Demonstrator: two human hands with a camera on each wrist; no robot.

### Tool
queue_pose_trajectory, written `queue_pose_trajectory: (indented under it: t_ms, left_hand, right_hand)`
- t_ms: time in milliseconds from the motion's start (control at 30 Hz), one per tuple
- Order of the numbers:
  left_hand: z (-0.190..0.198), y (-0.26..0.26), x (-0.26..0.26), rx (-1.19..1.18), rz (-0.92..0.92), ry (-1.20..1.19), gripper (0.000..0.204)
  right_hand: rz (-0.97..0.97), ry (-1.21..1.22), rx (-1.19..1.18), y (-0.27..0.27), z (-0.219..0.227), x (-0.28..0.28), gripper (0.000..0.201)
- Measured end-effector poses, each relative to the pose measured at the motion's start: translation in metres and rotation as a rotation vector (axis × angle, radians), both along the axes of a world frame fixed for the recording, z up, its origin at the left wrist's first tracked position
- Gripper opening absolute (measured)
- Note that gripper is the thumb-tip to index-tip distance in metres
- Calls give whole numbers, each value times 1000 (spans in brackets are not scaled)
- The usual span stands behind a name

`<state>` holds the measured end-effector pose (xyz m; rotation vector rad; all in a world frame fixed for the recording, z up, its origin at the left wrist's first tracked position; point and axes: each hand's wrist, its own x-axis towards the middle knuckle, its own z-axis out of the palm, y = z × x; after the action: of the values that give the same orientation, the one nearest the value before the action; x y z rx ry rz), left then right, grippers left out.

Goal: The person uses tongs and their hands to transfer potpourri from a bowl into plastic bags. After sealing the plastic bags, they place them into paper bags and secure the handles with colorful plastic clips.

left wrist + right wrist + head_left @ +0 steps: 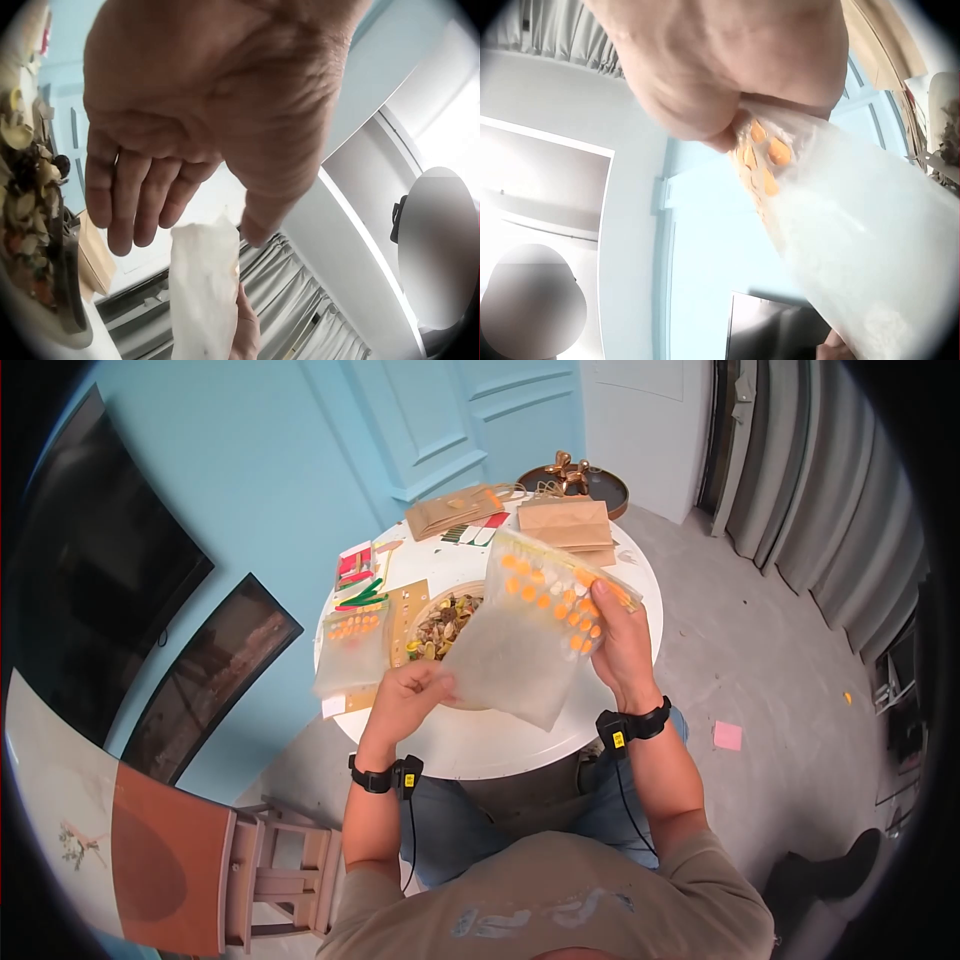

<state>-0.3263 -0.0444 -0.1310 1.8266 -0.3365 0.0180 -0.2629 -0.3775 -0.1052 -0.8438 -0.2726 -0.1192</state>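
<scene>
A frosted plastic bag (520,650) printed with orange drop shapes is held up over the round table. My right hand (622,635) grips it by the printed upper right part, thumb lying on the front. In the right wrist view the same bag (862,217) slants down from that hand. At the bag's lower left corner is my left hand (410,695), its fingers fairly straight. The left wrist view shows a gap between the left thumb and fingers (139,195), with the bag's end (202,285) just beyond. Partly behind the bag stands a round container (447,625) of mixed dried pieces.
Another orange-printed bag (352,650) lies at the table's left, by green strips (362,597) and a red packet (355,565). Brown paper bags (565,525) and a folded stack (455,512) lie at the back. Behind them a dark round tray (605,490) holds a metallic balloon-dog figure (568,472).
</scene>
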Motion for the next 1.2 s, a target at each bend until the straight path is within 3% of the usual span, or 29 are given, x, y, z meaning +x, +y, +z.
queue_pose_trajectory:
  t_ms: [33,133,233,300,400,533,633,667,733,800,933,1000,1067,1200]
  left_hand:
    - [3,-2,-4,83,6,-89,17]
    - [14,-25,-6,-259,-6,-70,20]
    - [24,-42,2,-154,94,-22,20]
    - [9,-33,13,-185,146,-41,16]
    - [3,-41,11,-230,235,-140,9]
    - [-5,-46,-4,-166,235,-140,12]
    - [5,-46,-14,-95,403,-153,16]
    - [5,-38,-10,-20,485,-264,17]
    - [5,-3,12,136,641,-486,21]
    - [16,53,42,171,742,-520,28]
    - [37,163,98,257,873,-405,32]
    - [17,220,128,299,893,-295,36]
    - [-23,269,152,489,921,-156,36]
    - [-90,291,158,840,884,-33,50]
  right_hand:
    - [39,3,-21,1,-2,-1,42]
    - [148,8,-95,7,-9,-4,42]
    - [188,-10,-179,16,-13,-7,44]
    - [166,-26,-224,20,-11,-11,44]
    - [107,-33,-509,11,-22,-6,43]
    - [70,31,-411,21,-18,-15,40]
    - [127,-4,-382,18,-33,-5,38]
    - [164,-17,-348,15,-41,0,36]
    - [199,-32,-291,16,-39,0,34]
    - [199,-29,-249,18,-20,-14,33]
    - [230,-5,-317,0,-37,-8,30]
    - [252,6,-341,-7,-47,-10,29]
    - [280,30,-371,-12,-56,-11,27]
    - [305,76,-448,-11,-64,-11,24]
